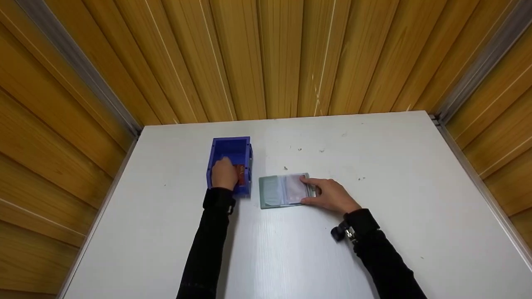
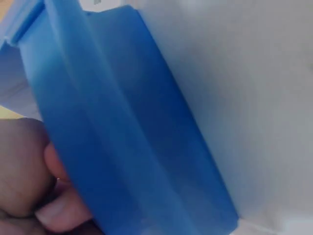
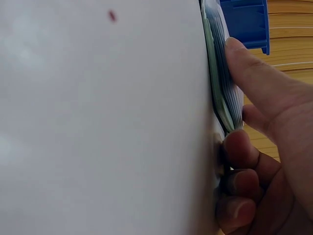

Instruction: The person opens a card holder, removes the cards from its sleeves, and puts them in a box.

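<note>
My left hand (image 1: 224, 174) reaches down into a blue plastic bin (image 1: 231, 139), its fingers bent. Beside it in the bin lies a dark red item (image 1: 240, 174) with light lettering. The bin's wall hides part of the left fingers (image 2: 63, 210) in the left wrist view, and I cannot tell what they hold. My right hand (image 1: 330, 195) holds the right edge of an open card holder (image 1: 272, 191) with clear sleeves and a green cover. Seen from the right wrist, one finger (image 3: 249, 63) presses on the stacked sleeves (image 3: 227, 73), other fingers curled by their edge.
The bin and card holder stand side by side on a white table (image 1: 395, 166). Small dark specks (image 1: 322, 150) mark its surface. Wood-look panels (image 1: 278, 62) rise behind the table and along both sides.
</note>
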`<state>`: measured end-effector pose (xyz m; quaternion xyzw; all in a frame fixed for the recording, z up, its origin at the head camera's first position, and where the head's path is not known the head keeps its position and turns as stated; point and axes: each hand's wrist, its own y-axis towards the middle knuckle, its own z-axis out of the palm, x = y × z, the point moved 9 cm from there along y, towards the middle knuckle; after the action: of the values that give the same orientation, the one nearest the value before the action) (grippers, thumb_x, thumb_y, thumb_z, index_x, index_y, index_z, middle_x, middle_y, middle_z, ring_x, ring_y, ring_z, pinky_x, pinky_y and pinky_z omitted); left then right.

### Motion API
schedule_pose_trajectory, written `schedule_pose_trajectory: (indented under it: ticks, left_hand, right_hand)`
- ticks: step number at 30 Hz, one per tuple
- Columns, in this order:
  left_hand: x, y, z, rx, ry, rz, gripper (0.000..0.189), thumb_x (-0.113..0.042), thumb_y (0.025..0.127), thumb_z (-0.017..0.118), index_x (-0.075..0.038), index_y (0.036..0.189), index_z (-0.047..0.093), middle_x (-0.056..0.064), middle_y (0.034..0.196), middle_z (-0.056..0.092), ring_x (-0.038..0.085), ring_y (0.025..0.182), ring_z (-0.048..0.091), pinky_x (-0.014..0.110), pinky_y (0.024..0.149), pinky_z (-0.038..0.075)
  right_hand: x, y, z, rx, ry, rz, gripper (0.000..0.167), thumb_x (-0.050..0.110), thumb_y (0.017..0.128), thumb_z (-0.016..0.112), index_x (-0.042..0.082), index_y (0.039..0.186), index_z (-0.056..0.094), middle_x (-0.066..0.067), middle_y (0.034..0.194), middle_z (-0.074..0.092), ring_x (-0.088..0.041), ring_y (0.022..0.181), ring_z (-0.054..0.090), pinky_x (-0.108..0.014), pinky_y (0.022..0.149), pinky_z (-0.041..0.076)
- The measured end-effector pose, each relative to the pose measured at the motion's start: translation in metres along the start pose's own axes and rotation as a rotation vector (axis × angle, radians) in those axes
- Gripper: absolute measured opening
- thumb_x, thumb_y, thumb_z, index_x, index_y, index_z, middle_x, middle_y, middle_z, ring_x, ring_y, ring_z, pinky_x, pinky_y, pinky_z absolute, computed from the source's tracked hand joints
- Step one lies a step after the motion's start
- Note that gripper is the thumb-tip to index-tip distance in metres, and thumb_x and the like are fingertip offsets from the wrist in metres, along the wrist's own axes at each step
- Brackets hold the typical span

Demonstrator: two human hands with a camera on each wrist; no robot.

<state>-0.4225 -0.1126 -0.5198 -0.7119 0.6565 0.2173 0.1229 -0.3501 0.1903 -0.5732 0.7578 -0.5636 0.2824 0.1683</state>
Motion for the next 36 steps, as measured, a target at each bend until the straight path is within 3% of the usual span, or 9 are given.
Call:
schedule_pose_trajectory:
  ticks: [5,9,12,17,21,24,29,32,36]
  left_hand:
    - [-0.015,-0.007,-0.027,-0.165,-0.120,0.044,0.023,-0.014,0.103,0.061,0.006,0.112,0.065,0.024,0.089,0.073,0.038,0.079,0.074,0.050,0.068,0.058]
    - [-0.035,-0.026,-0.040,-0.281,-0.140,0.168,0.022,-0.022,0.105,0.061,-0.002,0.098,0.065,0.014,0.075,0.070,0.027,0.061,0.067,0.044,0.057,0.053]
    - [-0.053,-0.046,-0.038,-0.314,-0.130,0.286,0.020,-0.023,0.102,0.065,-0.006,0.091,0.066,0.008,0.068,0.068,0.021,0.053,0.062,0.040,0.051,0.049]
    - [-0.082,-0.074,-0.015,-0.233,-0.032,0.459,0.015,-0.024,0.096,0.073,-0.009,0.098,0.069,0.008,0.062,0.066,0.023,0.052,0.063,0.042,0.050,0.050]
    - [-0.090,-0.091,0.009,-0.106,0.055,0.524,0.019,-0.021,0.092,0.077,-0.009,0.106,0.073,0.010,0.078,0.076,0.027,0.065,0.071,0.043,0.058,0.055]
    - [-0.088,-0.099,0.025,-0.011,0.071,0.534,0.015,-0.014,0.090,0.078,-0.007,0.102,0.074,0.009,0.085,0.077,0.026,0.073,0.073,0.042,0.063,0.057]
    - [-0.081,-0.107,0.041,0.076,0.092,0.527,0.011,-0.013,0.090,0.077,-0.007,0.094,0.069,0.009,0.080,0.072,0.028,0.074,0.071,0.045,0.064,0.055]
    - [-0.078,-0.108,0.045,0.105,0.110,0.515,0.019,-0.017,0.092,0.075,-0.004,0.106,0.072,0.013,0.090,0.074,0.031,0.080,0.072,0.047,0.069,0.057]
    - [-0.077,-0.108,0.048,0.141,0.123,0.499,0.028,-0.018,0.094,0.074,-0.002,0.116,0.072,0.015,0.097,0.074,0.032,0.083,0.072,0.048,0.072,0.058]
  right_hand:
    - [-0.001,-0.001,0.000,-0.003,-0.001,0.001,0.073,0.048,0.083,0.085,0.028,0.148,0.058,0.007,0.069,0.041,-0.011,0.066,0.038,-0.029,0.065,0.033]
    - [-0.001,-0.001,0.000,-0.001,0.013,0.007,0.073,0.047,0.082,0.085,0.029,0.148,0.058,0.007,0.069,0.043,-0.011,0.066,0.039,-0.029,0.064,0.034]
    - [-0.003,-0.001,0.000,-0.001,0.016,0.013,0.074,0.048,0.082,0.086,0.030,0.148,0.058,0.007,0.070,0.042,-0.011,0.066,0.039,-0.029,0.064,0.033]
    - [-0.004,0.000,-0.001,-0.013,0.009,0.011,0.074,0.048,0.081,0.086,0.030,0.148,0.058,0.006,0.071,0.040,-0.013,0.067,0.039,-0.031,0.066,0.035]
    - [-0.002,0.000,0.000,-0.009,0.010,0.002,0.073,0.048,0.082,0.085,0.030,0.148,0.058,0.006,0.071,0.042,-0.012,0.067,0.040,-0.030,0.065,0.034]
    - [-0.002,-0.001,0.000,-0.005,0.016,0.000,0.073,0.049,0.082,0.085,0.030,0.148,0.058,0.007,0.071,0.043,-0.012,0.067,0.040,-0.029,0.066,0.035]
    - [-0.002,-0.002,0.000,-0.010,0.025,0.000,0.073,0.049,0.082,0.085,0.029,0.148,0.058,0.007,0.073,0.044,-0.013,0.071,0.043,-0.030,0.071,0.037]
    - [-0.002,-0.003,-0.001,-0.012,0.033,0.007,0.073,0.048,0.083,0.085,0.028,0.148,0.058,0.003,0.076,0.049,-0.015,0.074,0.045,-0.031,0.073,0.038]
    - [-0.001,-0.002,-0.001,-0.016,0.040,0.012,0.073,0.048,0.083,0.085,0.028,0.147,0.059,-0.008,0.109,0.071,-0.017,0.085,0.051,-0.034,0.081,0.043]
